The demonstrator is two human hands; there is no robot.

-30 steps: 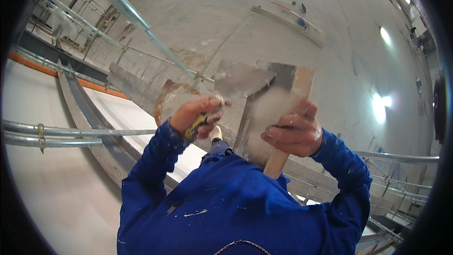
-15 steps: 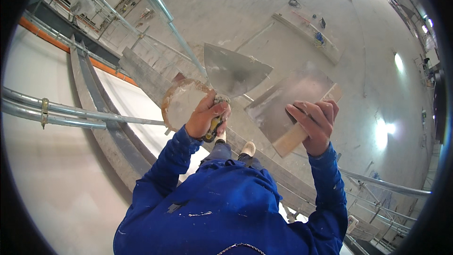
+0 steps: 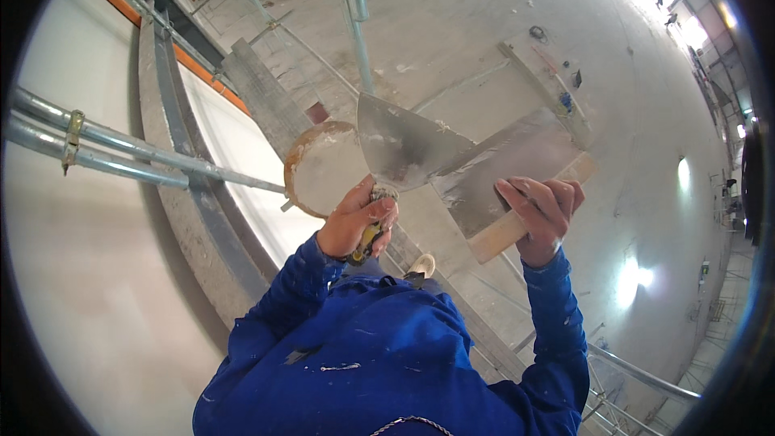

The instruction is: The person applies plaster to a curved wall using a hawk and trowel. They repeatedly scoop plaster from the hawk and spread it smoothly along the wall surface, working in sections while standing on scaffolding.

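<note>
Wide grey floor (image 3: 646, 113) lies beneath scaffold tubes (image 3: 121, 137)

From my remote seat I have just the head view. The pale, scuffed floor spreads well below; a curved white surface (image 3: 89, 234) fills the left, crossed by the metal tubes. A weathered plank (image 3: 262, 85) runs diagonally down toward one light shoe (image 3: 422, 265).

I see the left hand (image 3: 355, 222) clenched round a yellow-and-black handle (image 3: 366, 241), its upper end caked with pale residue. From it fans a broad steel blade (image 3: 400, 137), grey and dull, with a darker smudge low down and whitish crumbs along its upper right edge.

The right hand (image 3: 542, 218) is also closed, grasping a pale wooden bar (image 3: 500, 236). The bar backs a larger flat blade (image 3: 517, 157), greyish and smeared toward its lower left corner. Both tools are held up in front of the blue top. The blades' neighbouring edges look to meet, though I can't tell whether they touch.

Near the plank's left edge is a round tub (image 3: 327, 165), whitish within, its brown rim crusted; what supports it I can't make out.
</note>
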